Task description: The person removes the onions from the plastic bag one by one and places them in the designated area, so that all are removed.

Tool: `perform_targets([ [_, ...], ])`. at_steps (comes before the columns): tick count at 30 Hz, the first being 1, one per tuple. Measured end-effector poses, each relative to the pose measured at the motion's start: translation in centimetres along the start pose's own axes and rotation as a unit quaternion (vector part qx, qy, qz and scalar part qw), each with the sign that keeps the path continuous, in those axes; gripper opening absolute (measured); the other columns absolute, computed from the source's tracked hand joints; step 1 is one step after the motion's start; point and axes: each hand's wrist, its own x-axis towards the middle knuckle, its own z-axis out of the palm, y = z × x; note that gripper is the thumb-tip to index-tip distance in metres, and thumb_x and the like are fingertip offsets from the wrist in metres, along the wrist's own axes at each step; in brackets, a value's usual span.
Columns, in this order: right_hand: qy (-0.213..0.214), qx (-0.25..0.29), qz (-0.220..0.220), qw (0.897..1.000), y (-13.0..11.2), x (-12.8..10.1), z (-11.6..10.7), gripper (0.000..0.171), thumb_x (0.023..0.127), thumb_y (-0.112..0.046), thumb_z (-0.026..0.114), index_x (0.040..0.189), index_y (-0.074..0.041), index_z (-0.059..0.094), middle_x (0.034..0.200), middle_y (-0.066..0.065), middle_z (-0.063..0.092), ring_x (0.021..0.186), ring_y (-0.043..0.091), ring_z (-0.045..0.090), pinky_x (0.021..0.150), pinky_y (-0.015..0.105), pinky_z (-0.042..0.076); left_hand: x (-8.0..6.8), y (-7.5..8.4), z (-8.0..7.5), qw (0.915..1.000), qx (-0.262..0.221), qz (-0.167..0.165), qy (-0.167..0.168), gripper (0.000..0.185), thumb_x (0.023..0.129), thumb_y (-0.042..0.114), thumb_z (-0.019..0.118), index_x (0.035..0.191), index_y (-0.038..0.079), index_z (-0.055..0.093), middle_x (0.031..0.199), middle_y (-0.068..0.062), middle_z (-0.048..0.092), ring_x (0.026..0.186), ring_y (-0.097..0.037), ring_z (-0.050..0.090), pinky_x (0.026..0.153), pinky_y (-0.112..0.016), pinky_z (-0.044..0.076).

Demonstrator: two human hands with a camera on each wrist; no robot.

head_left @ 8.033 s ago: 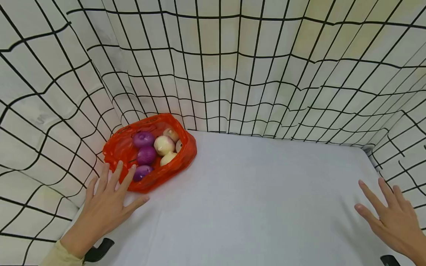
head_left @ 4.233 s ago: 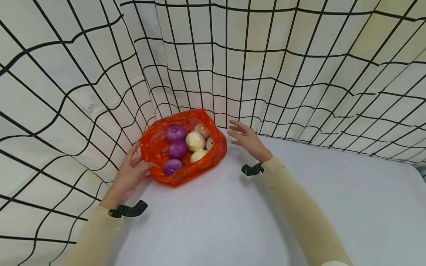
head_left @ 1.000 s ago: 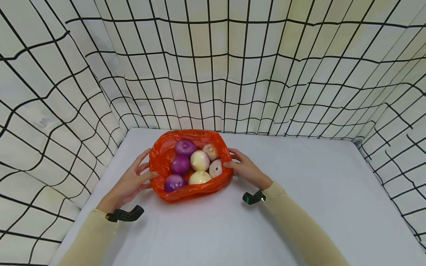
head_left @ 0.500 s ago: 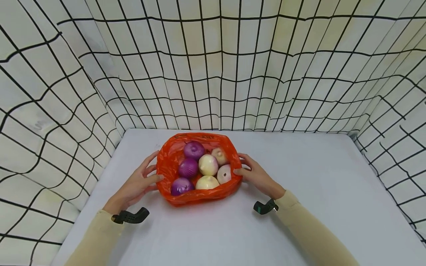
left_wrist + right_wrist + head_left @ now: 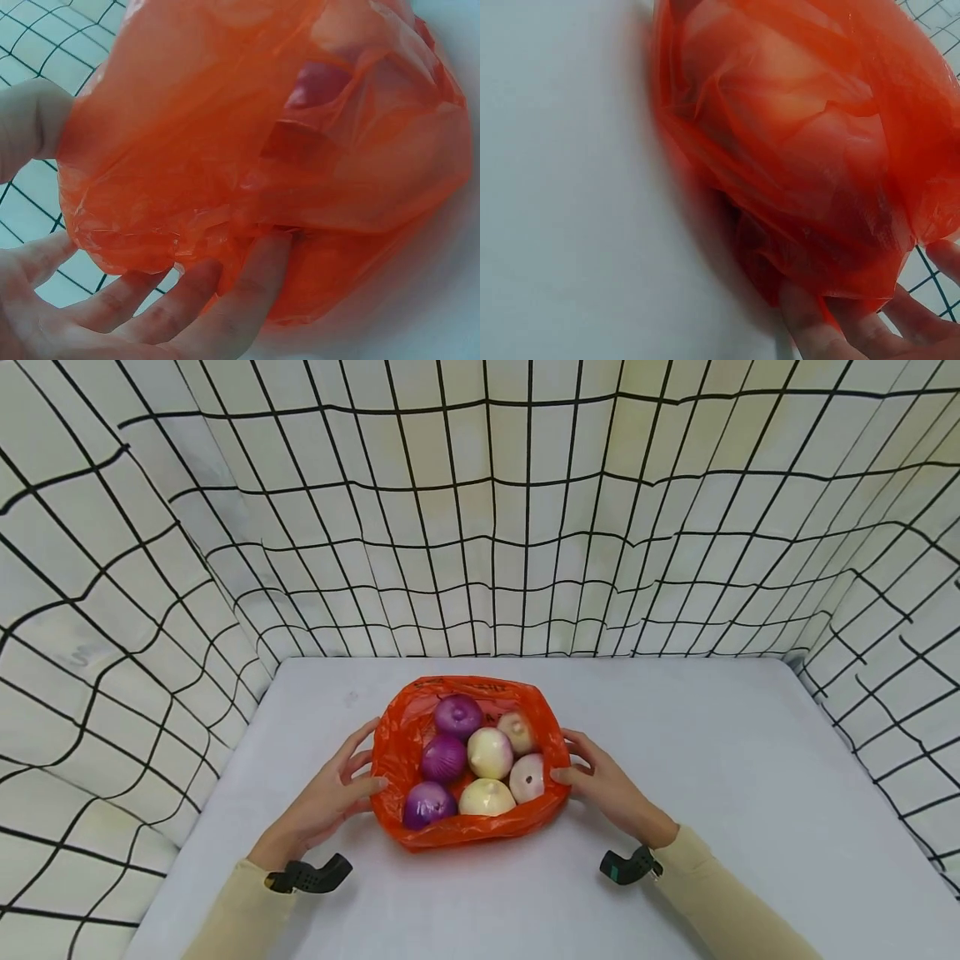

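Observation:
A red plastic bag [image 5: 468,837] with its mouth rolled open sits on the white surface in the head view. Inside lie three purple onions [image 5: 444,758] on the left and several pale, peeled-looking onions [image 5: 490,753] on the right. My left hand [image 5: 324,802] holds the bag's left side, thumb on the rim and fingers spread along the outer wall. On the opposite side my right hand [image 5: 611,785] grips the bag, its thumb over the rim. In the left wrist view, fingertips [image 5: 259,277] press into the thin plastic from below; right fingers [image 5: 810,322] reach beneath its lower edge.
A white-covered table [image 5: 720,760] extends around the bag. Black netting [image 5: 495,535] over pale walls encloses the back, left and right sides. Black wrist cameras [image 5: 309,875] hang beside both beige sleeves.
Both hands have come to the bag and taken hold of its sides. It has moved from the back left corner rightward and toward me, with the onions still inside.

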Motion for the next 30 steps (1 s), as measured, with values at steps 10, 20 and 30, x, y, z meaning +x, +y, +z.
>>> perform_targets([
  [10,0.004,-0.002,-0.003,1.0,0.9,-3.0,-0.8,0.063,0.098,-0.033,0.068,0.154,-0.036,0.039,0.162,0.008,0.04,0.135,0.032,0.057,0.102,0.043,0.059,-1.5,0.4,1.5,0.9987,0.03,0.015,-0.039,0.088,0.099,0.023,0.068,0.164,0.04,0.013,0.167,-0.019,0.029,0.143,-0.04,0.049,0.102,-0.048,0.059],
  [20,0.014,-0.061,-0.014,0.998,0.3,-4.7,-2.0,0.068,0.097,-0.039,0.068,0.157,-0.034,0.036,0.163,0.013,0.039,0.128,0.031,0.063,0.101,0.047,0.06,-1.6,1.1,1.7,0.9972,0.072,-0.01,-0.013,0.086,0.097,0.033,0.07,0.164,0.038,0.016,0.167,-0.016,0.028,0.145,-0.039,0.049,0.107,-0.05,0.056],
  [30,0.103,-0.152,-0.069,0.981,-2.9,-4.8,-4.4,0.069,0.1,-0.033,0.067,0.159,-0.025,0.034,0.16,0.018,0.043,0.128,0.036,0.065,0.104,0.056,0.057,-1.4,2.2,0.6,0.9917,0.119,0.001,0.05,0.083,0.099,0.039,0.067,0.165,0.03,0.017,0.165,-0.017,0.035,0.148,-0.041,0.044,0.114,-0.06,0.048],
])
